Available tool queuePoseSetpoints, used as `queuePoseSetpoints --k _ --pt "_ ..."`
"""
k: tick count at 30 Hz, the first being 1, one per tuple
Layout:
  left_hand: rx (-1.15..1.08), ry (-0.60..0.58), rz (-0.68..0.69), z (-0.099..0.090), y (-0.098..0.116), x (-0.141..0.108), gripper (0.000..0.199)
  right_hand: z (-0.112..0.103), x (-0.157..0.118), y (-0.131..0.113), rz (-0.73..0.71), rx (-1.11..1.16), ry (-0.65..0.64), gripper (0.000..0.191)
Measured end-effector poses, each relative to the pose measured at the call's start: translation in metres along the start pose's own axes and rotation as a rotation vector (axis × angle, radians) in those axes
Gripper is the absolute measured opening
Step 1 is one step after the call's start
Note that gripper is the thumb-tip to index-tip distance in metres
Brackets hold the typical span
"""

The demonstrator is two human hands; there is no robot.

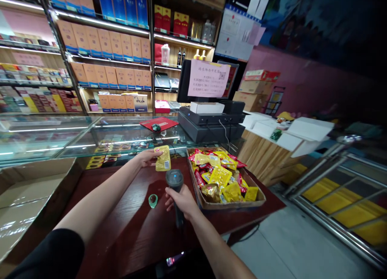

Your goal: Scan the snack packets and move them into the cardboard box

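My left hand (147, 158) pinches a yellow snack packet (163, 160) by its left edge, held up over the back of the dark red table (121, 214). A barcode shows near the packet's lower right corner. Wrapped round the handle of a dark barcode scanner (175, 182) is my right hand (181, 200). The scanner is upright, its head just below and right of the packet, apart from it. Right of the scanner, a cardboard tray (232, 205) holds several yellow and red snack packets (220, 176). A small green avocado-shaped item (153, 200) lies on the table left of the scanner.
Behind the table stands a glass display counter (81, 140) with a red mat (160, 123) and a till with monitor (208, 121). An open cardboard box (36, 190) is at the left. Metal railings (338, 190) stand at the right; shelves of boxed goods (111, 41) line the back.
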State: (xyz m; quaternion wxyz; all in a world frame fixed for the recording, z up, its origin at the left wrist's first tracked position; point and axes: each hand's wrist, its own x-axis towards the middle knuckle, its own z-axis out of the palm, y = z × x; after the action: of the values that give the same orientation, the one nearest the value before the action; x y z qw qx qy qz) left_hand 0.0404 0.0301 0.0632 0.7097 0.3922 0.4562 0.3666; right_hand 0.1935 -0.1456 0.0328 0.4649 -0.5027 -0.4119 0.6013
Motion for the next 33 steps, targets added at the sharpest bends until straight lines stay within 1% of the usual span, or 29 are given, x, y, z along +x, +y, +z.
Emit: queuePoseSetpoints --k 4,11,17,26,28,30,32,33 --pt "0.025 -0.008 -0.006 0.003 -0.003 0.005 0.033 0.004 -0.008 0.000 -0.041 -0.006 -0.047 0.031" --pt "0.070 -0.025 -0.017 0.004 -0.007 0.008 0.036 0.007 -0.013 -0.011 -0.013 -0.027 -0.028 0.026" --pt "0.082 -0.015 -0.011 0.007 -0.006 0.005 0.035 0.008 -0.013 -0.014 0.014 -0.028 -0.021 0.023" --pt "0.100 0.004 -0.009 0.008 -0.004 0.002 0.043 0.008 -0.013 -0.013 0.017 -0.031 -0.031 0.024" --pt "0.120 -0.031 -0.014 0.012 -0.006 -0.001 0.043 0.004 -0.013 -0.014 -0.054 -0.015 0.012 0.024" --pt "0.123 -0.090 -0.030 0.020 -0.007 -0.007 0.041 -0.005 -0.012 -0.020 -0.206 -0.019 0.122 0.027" --pt "0.099 -0.154 -0.059 0.033 -0.008 -0.015 0.037 -0.017 -0.012 -0.030 -0.343 -0.037 0.229 0.030" --pt "0.077 -0.192 -0.072 0.043 -0.008 -0.019 0.034 -0.025 -0.012 -0.036 -0.374 -0.039 0.253 0.029"
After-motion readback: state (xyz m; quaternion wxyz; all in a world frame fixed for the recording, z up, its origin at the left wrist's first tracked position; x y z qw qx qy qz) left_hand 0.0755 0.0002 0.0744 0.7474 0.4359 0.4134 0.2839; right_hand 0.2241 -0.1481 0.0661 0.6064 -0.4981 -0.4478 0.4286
